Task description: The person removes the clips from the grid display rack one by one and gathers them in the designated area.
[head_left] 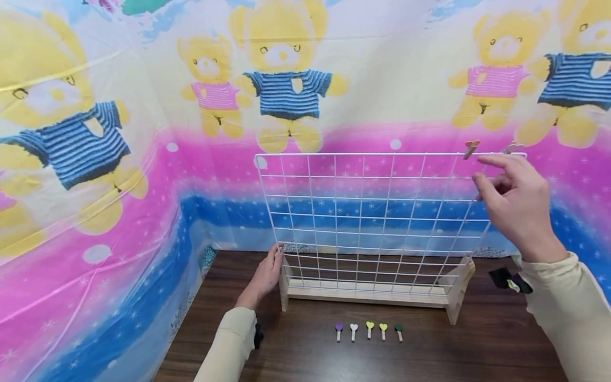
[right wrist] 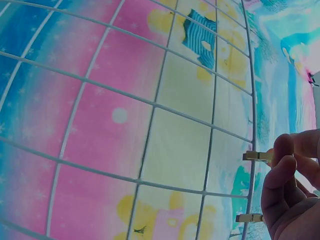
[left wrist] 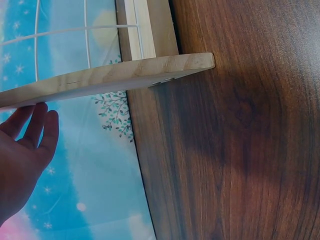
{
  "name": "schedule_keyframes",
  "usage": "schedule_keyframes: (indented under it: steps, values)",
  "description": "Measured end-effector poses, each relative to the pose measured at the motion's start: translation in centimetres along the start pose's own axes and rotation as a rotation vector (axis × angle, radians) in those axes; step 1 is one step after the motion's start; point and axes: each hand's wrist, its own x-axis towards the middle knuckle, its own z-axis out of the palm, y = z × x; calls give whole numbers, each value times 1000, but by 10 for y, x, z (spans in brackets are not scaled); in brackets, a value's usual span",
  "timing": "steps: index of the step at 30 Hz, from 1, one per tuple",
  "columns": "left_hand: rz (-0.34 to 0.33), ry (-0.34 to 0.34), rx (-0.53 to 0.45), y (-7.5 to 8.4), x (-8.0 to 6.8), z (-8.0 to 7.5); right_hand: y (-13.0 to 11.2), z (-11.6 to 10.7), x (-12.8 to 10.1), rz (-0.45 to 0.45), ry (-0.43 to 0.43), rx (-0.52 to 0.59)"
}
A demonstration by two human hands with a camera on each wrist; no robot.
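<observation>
A white wire grid panel (head_left: 360,218) stands upright in a wooden stand (head_left: 367,298). My left hand (head_left: 267,276) touches the outer side of the stand's left upright (left wrist: 110,75), its fingertips against the wood; the thumb is hidden in the left wrist view. Beside the panel's top right corner, my right hand (head_left: 517,199) holds thumb and forefinger apart in the head view. Just left of those fingertips, a small wooden clothespin with an orange heart (head_left: 471,149) sits on the top wire. Another clothespin (right wrist: 250,218) is clipped farther right, partly behind the hand.
Several heart clothespins lie in a row on the dark wooden table in front of the stand: purple (head_left: 339,329), white (head_left: 354,329), two yellow (head_left: 369,326) and green (head_left: 399,330). A bear-print cloth (head_left: 382,69) hangs behind and at the sides.
</observation>
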Motion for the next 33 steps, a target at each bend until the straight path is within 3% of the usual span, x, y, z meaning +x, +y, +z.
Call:
schedule_keyframes:
  steps: [6,11,17,23,33]
  values:
    - [15,2,3,-1,0,0,-5,3,17,94,13,35]
    - [21,12,6,-1,1,0,-7,6,28,224,-77,32]
    - [11,7,-10,-1,1,1,-3,8,35,304,-157,73]
    - [-6,-2,-19,-2,2,1,-2,8,39,344,-142,120]
    - [-12,-11,-31,-1,1,0,2,8,43,335,-121,153]
